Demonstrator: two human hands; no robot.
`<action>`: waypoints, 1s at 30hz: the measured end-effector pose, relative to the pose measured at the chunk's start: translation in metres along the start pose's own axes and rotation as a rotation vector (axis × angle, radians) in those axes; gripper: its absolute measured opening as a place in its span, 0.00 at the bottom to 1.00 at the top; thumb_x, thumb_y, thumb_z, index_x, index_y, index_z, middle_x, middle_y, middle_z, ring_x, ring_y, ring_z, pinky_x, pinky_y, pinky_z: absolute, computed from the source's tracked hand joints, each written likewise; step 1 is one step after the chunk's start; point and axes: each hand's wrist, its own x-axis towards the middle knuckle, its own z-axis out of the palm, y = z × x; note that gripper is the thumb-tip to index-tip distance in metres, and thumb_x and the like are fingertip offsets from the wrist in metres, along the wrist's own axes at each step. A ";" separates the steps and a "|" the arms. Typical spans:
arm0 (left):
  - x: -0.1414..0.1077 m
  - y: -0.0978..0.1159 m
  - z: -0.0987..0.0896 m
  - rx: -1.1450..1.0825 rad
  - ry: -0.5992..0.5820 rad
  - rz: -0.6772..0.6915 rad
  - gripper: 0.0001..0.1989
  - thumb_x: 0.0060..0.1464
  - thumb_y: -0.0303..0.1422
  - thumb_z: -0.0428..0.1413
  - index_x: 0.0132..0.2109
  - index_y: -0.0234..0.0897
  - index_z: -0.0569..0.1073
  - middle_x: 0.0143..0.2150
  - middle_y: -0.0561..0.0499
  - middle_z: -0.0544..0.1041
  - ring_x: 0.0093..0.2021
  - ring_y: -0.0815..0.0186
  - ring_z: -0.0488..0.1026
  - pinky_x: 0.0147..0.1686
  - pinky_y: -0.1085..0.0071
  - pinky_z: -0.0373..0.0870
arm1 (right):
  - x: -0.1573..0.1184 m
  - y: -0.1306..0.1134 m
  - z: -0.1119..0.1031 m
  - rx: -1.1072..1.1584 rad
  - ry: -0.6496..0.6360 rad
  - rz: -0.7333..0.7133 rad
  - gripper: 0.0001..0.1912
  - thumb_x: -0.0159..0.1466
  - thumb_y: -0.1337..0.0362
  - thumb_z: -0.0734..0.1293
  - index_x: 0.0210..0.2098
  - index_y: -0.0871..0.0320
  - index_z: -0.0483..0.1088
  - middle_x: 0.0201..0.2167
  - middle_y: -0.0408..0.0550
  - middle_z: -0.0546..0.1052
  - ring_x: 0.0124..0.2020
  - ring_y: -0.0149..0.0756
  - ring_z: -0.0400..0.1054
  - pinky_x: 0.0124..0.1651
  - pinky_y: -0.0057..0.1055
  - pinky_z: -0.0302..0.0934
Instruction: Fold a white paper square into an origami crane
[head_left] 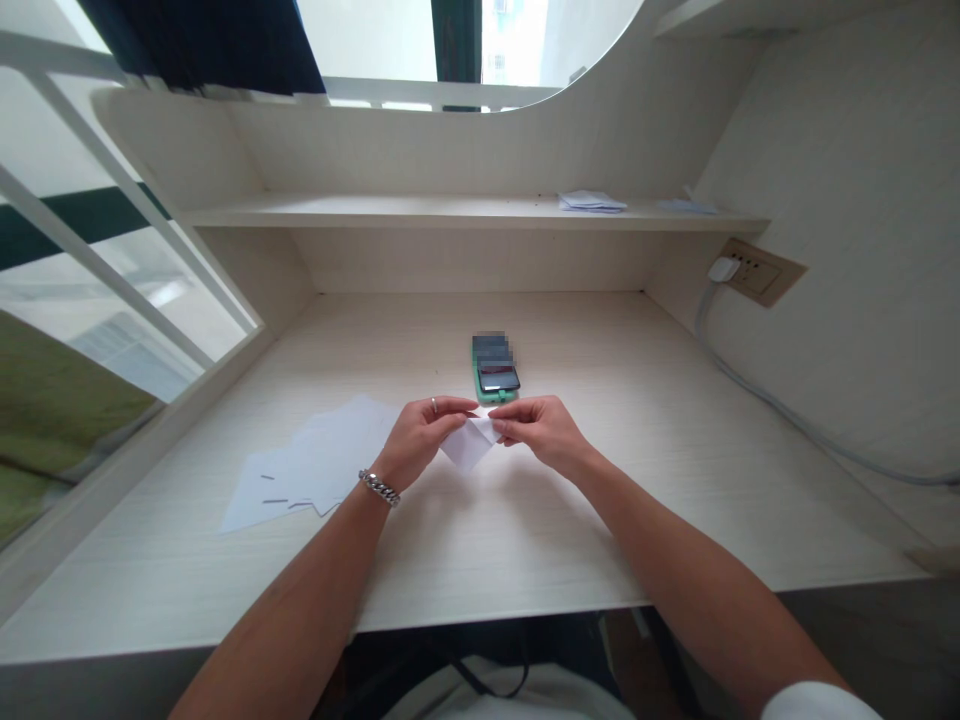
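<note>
A small folded white paper (469, 446) is held up between both hands, its lower corner pointing down over the desk. My left hand (424, 432), with a ring and a chain bracelet, pinches its left side between thumb and fingers. The right side of the paper is pinched by my right hand (541, 430). Just beyond the fingertips lies a phone (498, 376) in a green case. Several white sheets (330, 455) lie overlapping on the desk to the left of my left hand.
The pale desk (675, 480) has a raised left edge. Above its back runs a shelf (420, 212) bearing folded papers (591, 202). On the right wall, a white plug (724, 269) sits in a socket (763, 273), its grey cable (795, 415) hanging along the desk's right side.
</note>
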 end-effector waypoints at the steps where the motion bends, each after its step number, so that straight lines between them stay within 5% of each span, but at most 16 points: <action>1: 0.000 0.000 0.001 -0.005 -0.013 -0.012 0.14 0.48 0.35 0.63 0.42 0.33 0.81 0.36 0.44 0.82 0.30 0.66 0.75 0.28 0.73 0.68 | 0.000 0.001 0.000 -0.003 0.002 -0.008 0.19 0.45 0.56 0.78 0.33 0.61 0.81 0.24 0.49 0.79 0.25 0.34 0.72 0.34 0.36 0.69; 16: 0.000 -0.003 0.008 0.040 -0.010 0.008 0.15 0.41 0.39 0.67 0.34 0.32 0.80 0.30 0.45 0.81 0.29 0.64 0.76 0.28 0.71 0.70 | -0.002 0.006 0.004 -0.122 -0.046 -0.067 0.16 0.51 0.56 0.75 0.34 0.61 0.80 0.24 0.48 0.78 0.25 0.33 0.71 0.32 0.32 0.67; 30: -0.003 -0.001 0.008 -0.007 -0.069 -0.013 0.19 0.42 0.37 0.68 0.42 0.33 0.78 0.32 0.46 0.81 0.31 0.63 0.77 0.29 0.72 0.70 | 0.000 0.006 0.004 -0.101 0.024 -0.071 0.18 0.49 0.55 0.77 0.34 0.62 0.80 0.23 0.49 0.78 0.24 0.33 0.71 0.31 0.34 0.68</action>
